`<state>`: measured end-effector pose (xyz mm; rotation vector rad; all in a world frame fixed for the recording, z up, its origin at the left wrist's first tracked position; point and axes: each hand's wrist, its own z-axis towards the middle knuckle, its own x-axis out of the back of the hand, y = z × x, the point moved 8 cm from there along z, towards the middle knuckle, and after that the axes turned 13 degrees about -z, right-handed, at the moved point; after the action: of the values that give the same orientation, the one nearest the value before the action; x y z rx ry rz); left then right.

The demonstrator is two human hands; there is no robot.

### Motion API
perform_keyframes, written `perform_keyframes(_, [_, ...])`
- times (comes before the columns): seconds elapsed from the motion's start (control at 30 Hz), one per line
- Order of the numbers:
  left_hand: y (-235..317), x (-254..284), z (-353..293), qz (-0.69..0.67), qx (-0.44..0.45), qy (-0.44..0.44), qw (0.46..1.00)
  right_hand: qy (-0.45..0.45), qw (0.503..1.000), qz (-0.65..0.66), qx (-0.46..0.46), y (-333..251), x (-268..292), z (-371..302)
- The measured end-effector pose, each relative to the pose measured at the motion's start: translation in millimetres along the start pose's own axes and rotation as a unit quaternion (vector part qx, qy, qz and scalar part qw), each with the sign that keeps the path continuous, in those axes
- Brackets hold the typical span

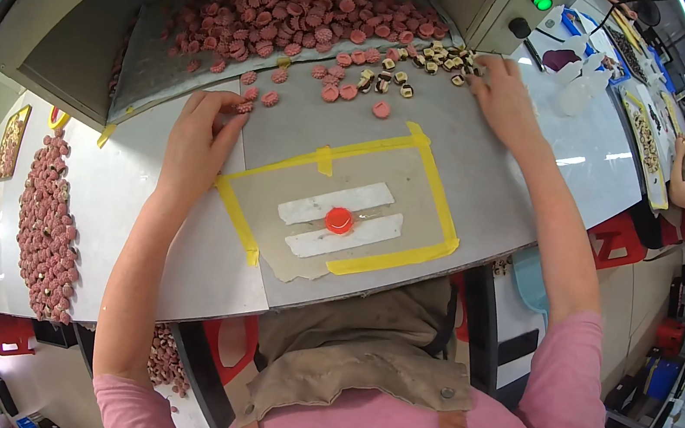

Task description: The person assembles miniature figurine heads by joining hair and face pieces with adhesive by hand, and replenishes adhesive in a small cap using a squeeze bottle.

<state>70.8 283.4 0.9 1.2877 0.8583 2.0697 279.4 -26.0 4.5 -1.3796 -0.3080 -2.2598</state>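
Yellow tape frame (335,204) lies between open hands touching pink discs (245,100) and brown-and-cream pieces (435,56).

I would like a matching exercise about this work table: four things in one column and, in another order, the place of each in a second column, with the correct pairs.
Things
1. red round piece
2. left hand
3. right hand
4. green light

Places
A. at the small dark-and-cream pieces
B. between two white strips inside the yellow tape frame
C. on the grey box at the far right of the table
D. beside pink ridged pieces at the edge of the metal tray

Pairs: 1-B, 2-D, 3-A, 4-C
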Motion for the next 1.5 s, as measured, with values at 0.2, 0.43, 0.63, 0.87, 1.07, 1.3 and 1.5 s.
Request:
perform_keyframes(0.2, [6, 6, 0, 0.000, 0.022, 0.026, 0.999, -0.039, 0.992, 0.094, 0.080, -56, 1, -2])
perform_keyframes(0.43, [-8, 23, -51, -0.372, 0.232, 0.095, 0.894, -0.008, 0.952, 0.182, 0.248, -107, 24, -11])
perform_keyframes(0.63, [-4, 13, -82, -0.570, 0.273, 0.156, 0.759, 0.029, 0.952, 0.102, 0.288, -114, 11, -17])
perform_keyframes(0.87, [22, -20, -118, -0.607, 0.263, 0.163, 0.732, -0.216, 0.940, 0.236, 0.117, -109, 39, -48])
perform_keyframes(1.07, [50, -51, -130, -0.621, 0.259, 0.110, 0.731, -0.188, 0.933, 0.184, 0.245, -124, 48, -86])
perform_keyframes(1.3, [53, -62, -130, -0.650, 0.242, 0.085, 0.715, -0.180, 0.937, 0.245, 0.171, -118, 45, -94])
perform_keyframes(1.5, [50, -61, -131, -0.701, 0.235, 0.092, 0.667, -0.158, 0.946, 0.146, 0.242, -123, 49, -91])
